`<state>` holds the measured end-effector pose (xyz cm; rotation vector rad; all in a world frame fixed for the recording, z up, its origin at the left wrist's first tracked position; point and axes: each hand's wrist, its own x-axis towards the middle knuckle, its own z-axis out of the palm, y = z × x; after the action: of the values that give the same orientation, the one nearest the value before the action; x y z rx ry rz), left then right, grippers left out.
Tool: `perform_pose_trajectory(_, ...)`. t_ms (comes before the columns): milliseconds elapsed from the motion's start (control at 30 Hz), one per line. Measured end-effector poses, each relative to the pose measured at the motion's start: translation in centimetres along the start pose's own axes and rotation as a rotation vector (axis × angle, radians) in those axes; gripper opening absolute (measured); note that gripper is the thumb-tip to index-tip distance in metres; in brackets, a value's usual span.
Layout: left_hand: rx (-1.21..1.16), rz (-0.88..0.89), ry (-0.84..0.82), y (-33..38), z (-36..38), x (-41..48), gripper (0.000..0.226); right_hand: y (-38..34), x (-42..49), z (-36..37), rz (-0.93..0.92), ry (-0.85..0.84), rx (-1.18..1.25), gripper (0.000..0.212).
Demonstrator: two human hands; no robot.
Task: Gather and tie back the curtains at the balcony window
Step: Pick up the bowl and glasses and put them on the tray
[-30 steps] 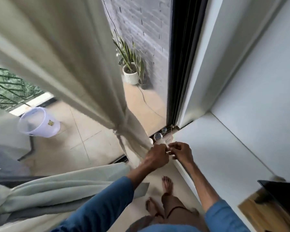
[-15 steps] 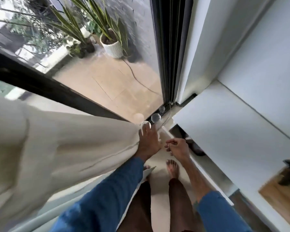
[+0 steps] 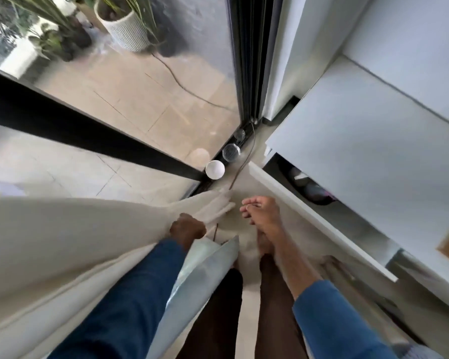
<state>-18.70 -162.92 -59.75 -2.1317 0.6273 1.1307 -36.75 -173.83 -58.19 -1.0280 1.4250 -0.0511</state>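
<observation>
**Bunching the curtain**

The left hand (image 3: 187, 229) has its fingers curled into the cream curtain (image 3: 62, 242), which sweeps in from the left and narrows at the grip, near the black window frame (image 3: 88, 130), probably to keep the folds bunched for tying. The right hand (image 3: 259, 212) hovers just beside, fingers loosely extended, holding nothing, seemingly free for a tie.

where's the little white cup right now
In the head view the white cup sits near the centre, at the foot of the black window frame, next to a clear glass and beyond the left hand gripping the curtain.
</observation>
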Motion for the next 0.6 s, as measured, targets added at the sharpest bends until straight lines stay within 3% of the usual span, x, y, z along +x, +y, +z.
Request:
perform_pose_trajectory(133, 0.231, 0.117, -0.182, -0.8, 0.1, 3.8, 0.047, 1.6, 2.7, 1.6, 0.013, -0.037, -0.036, 0.024)
perform_pose_trajectory(200, 0.231, 0.15, -0.143, 0.3, -0.5, 5.3, 0.042, 1.9, 4.7, 2.4, 0.003, -0.033, -0.069, 0.024)
perform_pose_trajectory(333, -0.06, 0.199, 0.184, 4.3, -0.6, 10.0, 0.037, 2.7, 10.8, 4.5, -0.052, -0.024, -0.084, 0.022)
perform_pose_trajectory(500, -0.399, 0.151, 0.253, 7.4, 1.1, 17.7, 0.033, 6.0, 19.2, 8.5, -0.1, -0.025, -0.123, 0.01)
perform_pose_trajectory(600, -0.456, 0.123, 0.286, 7.7, 3.1, 22.4, 0.029, 8.6, 23.6, 10.8, -0.12, 0.002, -0.18, 0.024)
